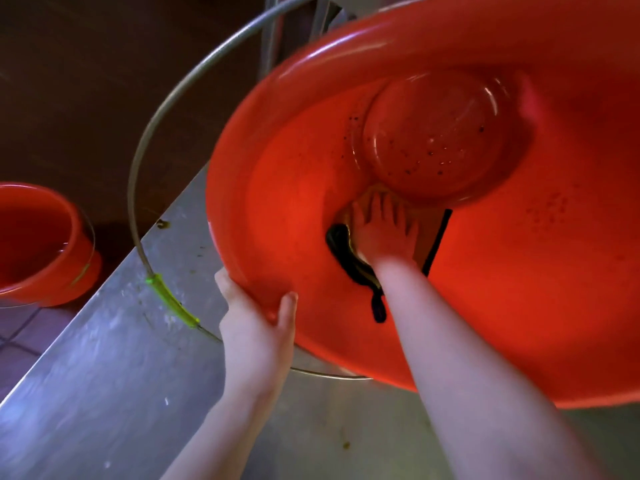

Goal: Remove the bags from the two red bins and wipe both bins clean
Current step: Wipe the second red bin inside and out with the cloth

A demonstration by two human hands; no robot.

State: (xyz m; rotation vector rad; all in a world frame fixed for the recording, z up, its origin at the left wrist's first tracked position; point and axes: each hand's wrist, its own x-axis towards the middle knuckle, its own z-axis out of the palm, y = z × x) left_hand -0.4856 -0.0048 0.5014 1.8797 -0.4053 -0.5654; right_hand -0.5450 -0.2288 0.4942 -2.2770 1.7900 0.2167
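Observation:
A large red bin [502, 306] lies tilted toward me on a steel table [104, 375], its mouth facing the camera. Dark specks dot its round bottom. My left hand [256, 323] grips the bin's near rim, thumb inside. My right hand [384, 230] reaches deep inside and presses flat, fingers spread, on a dark-edged cloth [349, 261] against the inner wall just below the bottom. A second red bin [45, 247] stands upright on the floor at the left.
The tilted bin's metal bail handle [149, 168] with a green grip arcs out to the left over the table. The table edge runs diagonally at left, with tiled floor below. Small bits of dirt lie on the steel.

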